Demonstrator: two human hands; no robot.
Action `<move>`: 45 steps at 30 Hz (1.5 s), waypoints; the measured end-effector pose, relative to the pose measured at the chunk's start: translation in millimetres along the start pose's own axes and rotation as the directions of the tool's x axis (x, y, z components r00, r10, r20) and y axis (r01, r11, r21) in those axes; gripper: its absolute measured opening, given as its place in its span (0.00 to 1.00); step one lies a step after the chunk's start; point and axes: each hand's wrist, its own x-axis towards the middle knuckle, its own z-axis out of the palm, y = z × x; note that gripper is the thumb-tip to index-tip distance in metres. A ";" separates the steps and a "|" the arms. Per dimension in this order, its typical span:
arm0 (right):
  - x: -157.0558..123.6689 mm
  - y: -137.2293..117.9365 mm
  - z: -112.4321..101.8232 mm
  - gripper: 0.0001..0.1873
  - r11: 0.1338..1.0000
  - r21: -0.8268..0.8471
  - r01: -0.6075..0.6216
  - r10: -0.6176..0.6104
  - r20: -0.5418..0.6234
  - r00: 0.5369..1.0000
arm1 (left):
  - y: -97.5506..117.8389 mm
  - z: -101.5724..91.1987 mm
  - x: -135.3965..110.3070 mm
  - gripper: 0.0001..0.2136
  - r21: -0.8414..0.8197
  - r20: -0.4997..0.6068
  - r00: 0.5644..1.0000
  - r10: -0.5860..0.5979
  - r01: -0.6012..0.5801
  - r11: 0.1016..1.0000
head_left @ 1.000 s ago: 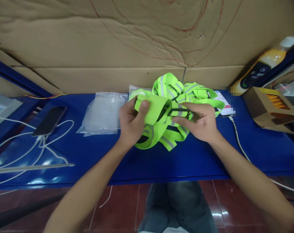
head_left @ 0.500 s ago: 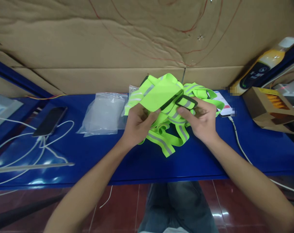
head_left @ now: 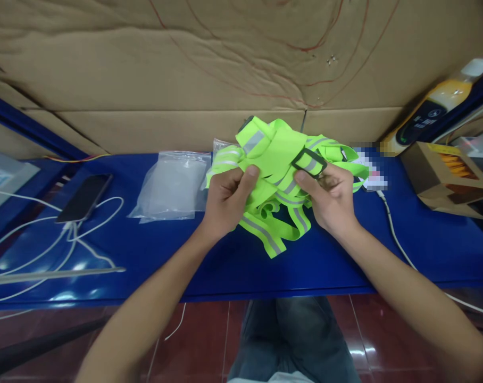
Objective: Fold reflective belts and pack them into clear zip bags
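1. Neon-yellow strap (head_left: 279, 157): bunched between both hands above the counter (head_left: 245, 276), wide part spread fairly flat, grey stripes showing.
2. Black buckle (head_left: 299, 156): at the strap's right side, tilted, a striped length passing through it.
3. Just changed: a second ago the wide part was folded over in the left hand; now it lies flatter and the buckle is turned more face-on. Reads as strap and buckle each under control, one per hand.
4. Left hand (head_left: 230, 199): closed in a pinch, thumb on top of the strap; fingers mostly hidden.
5. Right hand (head_left: 332, 199): pinched closed on the buckle, thumb at its lower edge, fingers behind.
6. Loose strap end (head_left: 272, 244): hangs below, between the hands. Whether it touches the counter, can't tell.
7. More strap behind the right hand; can't tell if it's the same piece.
8. Left of the left hand: clear plastic bags (head_left: 173, 183), then a dark phone (head_left: 84, 197) with white cables.
9. Right: a pixelated item with a white cable plug (head_left: 381, 195), an open cardboard box (head_left: 433, 181), a leaning bottle (head_left: 429, 114).
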 end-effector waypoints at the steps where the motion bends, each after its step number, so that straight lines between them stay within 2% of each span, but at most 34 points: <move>1: 0.9 -0.9 0.5 0.12 0.999 0.029 -0.015 0.015 -0.011 1.000 | -1.8 -1.6 0.4 0.33 -0.001 0.013 1.000 0.019 -0.019 1.000; 3: 4.0 -3.1 0.4 0.11 0.992 0.101 -0.071 0.076 -0.053 0.996 | -6.4 -6.3 1.1 0.32 -0.023 0.102 0.994 0.045 -0.043 0.999; 5: 8.0 -5.7 -0.8 0.11 0.980 0.158 -0.117 0.134 -0.105 0.985 | -10.4 -11.3 1.6 0.28 -0.062 0.222 0.974 0.032 -0.019 0.998; 7: 11.6 -7.8 -2.6 0.12 0.974 0.182 -0.132 0.158 -0.137 0.978 | -12.7 -15.4 1.9 0.25 -0.062 0.289 0.957 0.007 0.012 0.998; 9: 13.6 -8.9 -3.7 0.12 0.974 0.189 -0.128 0.156 -0.142 0.978 | -13.3 -18.2 2.5 0.25 0.029 0.263 0.964 0.028 -0.037 0.999; 12: 13.5 -9.4 -2.9 0.10 0.968 0.217 -0.126 0.160 -0.149 0.976 | -11.5 -21.6 4.7 0.25 0.225 0.194 0.971 0.138 -0.181 0.957; 14: 12.3 -9.7 -1.2 0.11 0.952 0.262 -0.161 0.205 -0.153 0.967 | -9.4 -24.7 6.6 0.24 0.268 0.230 0.961 0.156 -0.216 0.939; 18: 10.5 -11.1 1.8 0.13 0.892 0.353 -0.282 0.340 -0.115 0.933 | -8.5 -33.1 9.9 0.23 0.216 0.391 0.920 0.023 -0.116 0.969; 21: 11.0 -12.2 1.8 0.14 0.836 0.419 -0.354 0.422 -0.080 0.903 | -11.9 -40.1 12.4 0.23 0.204 0.451 0.890 -0.068 -0.029 0.979; 27: 13.6 -11.7 -2.0 0.17 0.712 0.537 -0.452 0.549 -0.024 0.835 | -16.9 -52.6 19.1 0.23 0.238 0.551 0.828 -0.103 -0.038 0.970; 31: 14.3 -9.4 -3.8 0.16 0.646 0.583 -0.492 0.587 0.033 0.809 | -24.4 -54.5 21.4 0.23 0.347 0.530 0.845 -0.069 -0.142 0.927; 35: 14.6 -7.4 -2.7 0.17 0.582 0.636 -0.507 0.612 0.068 0.788 | -37.0 -50.9 21.3 0.19 0.515 0.485 0.871 -0.082 -0.209 0.831; 38: 15.9 -9.4 -3.9 0.16 0.578 0.641 -0.505 0.598 0.088 0.797 | -43.5 -50.1 21.0 0.16 0.645 0.461 0.875 -0.150 -0.214 0.733; 40: 17.7 -12.3 -8.1 0.15 0.624 0.625 -0.469 0.552 0.072 0.831 | -44.9 -50.2 20.7 0.15 0.678 0.485 0.853 -0.194 -0.227 0.699; 42: 19.9 -15.0 -14.8 0.13 0.687 0.604 -0.404 0.490 0.025 0.871 | -44.2 -49.6 20.1 0.14 0.661 0.505 0.844 -0.182 -0.242 0.710; 45: 23.3 -16.4 -24.8 0.11 0.740 0.580 -0.341 0.438 -0.031 0.898 | -42.4 -48.1 19.0 0.15 0.620 0.488 0.865 -0.113 -0.253 0.742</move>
